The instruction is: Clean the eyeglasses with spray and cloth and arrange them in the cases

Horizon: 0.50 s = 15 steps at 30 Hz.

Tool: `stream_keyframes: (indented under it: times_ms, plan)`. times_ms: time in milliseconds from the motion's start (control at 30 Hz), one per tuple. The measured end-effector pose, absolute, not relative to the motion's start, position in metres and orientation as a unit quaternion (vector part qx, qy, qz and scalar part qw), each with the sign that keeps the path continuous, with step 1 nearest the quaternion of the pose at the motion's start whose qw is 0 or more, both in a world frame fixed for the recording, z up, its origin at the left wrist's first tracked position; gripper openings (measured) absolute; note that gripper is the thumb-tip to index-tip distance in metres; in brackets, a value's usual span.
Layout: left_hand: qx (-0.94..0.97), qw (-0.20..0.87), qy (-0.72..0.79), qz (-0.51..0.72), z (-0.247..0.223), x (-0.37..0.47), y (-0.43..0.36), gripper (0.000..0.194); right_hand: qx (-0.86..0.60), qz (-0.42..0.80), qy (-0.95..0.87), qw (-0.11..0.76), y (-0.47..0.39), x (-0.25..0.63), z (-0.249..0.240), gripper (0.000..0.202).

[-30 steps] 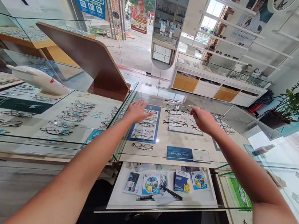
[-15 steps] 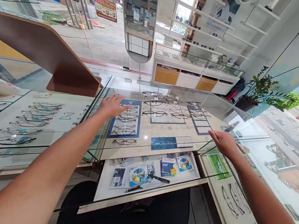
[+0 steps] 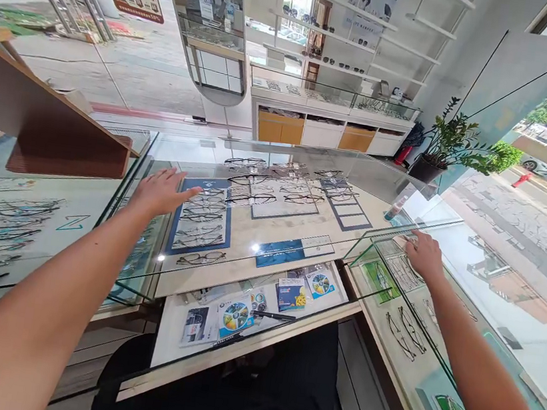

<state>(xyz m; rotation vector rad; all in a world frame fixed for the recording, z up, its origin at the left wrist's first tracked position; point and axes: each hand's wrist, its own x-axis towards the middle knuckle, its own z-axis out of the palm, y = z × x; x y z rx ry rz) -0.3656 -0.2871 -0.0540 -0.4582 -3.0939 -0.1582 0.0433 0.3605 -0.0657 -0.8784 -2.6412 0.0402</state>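
Observation:
My left hand (image 3: 160,193) lies over the glass top of the display case, fingers spread, holding nothing. It is beside a blue-edged tray (image 3: 227,222) with a column of eyeglasses. My right hand (image 3: 424,254) is over the glass at the right part of the counter, its fingers bent downward; what they touch is too small to make out. Between the hands, under the glass, are more glasses (image 3: 253,197) and a blue and white card (image 3: 280,253). Nearer me, an open drawer (image 3: 165,342) holds leaflets, a blue booklet (image 3: 292,293) and a black pen (image 3: 273,316).
A brown slanted stand (image 3: 71,131) rises at the left, above another case of glasses (image 3: 3,223). Glass edges run along the right-hand case (image 3: 420,318). Beyond the counter are a tall mirror (image 3: 214,42), wall shelves and a potted plant (image 3: 430,165).
The view has shifted, so the counter sits farther left. My right hand has moved right along the glass, and its fingers now point down. My left hand stays spread beside the tray.

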Motion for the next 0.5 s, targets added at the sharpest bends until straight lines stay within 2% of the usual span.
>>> stream_keyframes:
  times_ms: [67, 200, 300, 333, 433, 500]
  plan:
    - [-0.132, 0.022, -0.988, -0.072, -0.047, -0.352, -0.284, 0.097, -0.318, 0.021, -0.929, 0.189, 0.365, 0.044, -0.070, 0.055]
    - [-0.118, 0.133, -0.979, -0.103, -0.034, -0.314, -0.279, 0.056, -0.326, 0.009, -0.922, 0.207, 0.371, 0.042, -0.077, 0.049]
    - [-0.166, 0.183, -0.962, -0.114, -0.030, -0.282, -0.277, 0.033, -0.323, 0.012, -0.916, 0.236, 0.374, 0.041, -0.076, 0.046]
    - [-0.171, 0.189, -0.959, -0.120, -0.030, -0.269, -0.278, 0.031, -0.324, 0.026, -0.911, 0.254, 0.373, 0.040, -0.075, 0.046]
    - [-0.226, 0.178, -0.944, -0.160, -0.036, -0.223, -0.284, 0.052, -0.345, 0.074, -0.882, 0.314, 0.364, 0.039, -0.067, 0.048]
    - [-0.311, 0.075, -0.922, -0.219, -0.041, -0.186, -0.287, 0.060, -0.345, 0.101, -0.867, 0.346, 0.349, 0.037, -0.059, 0.053]
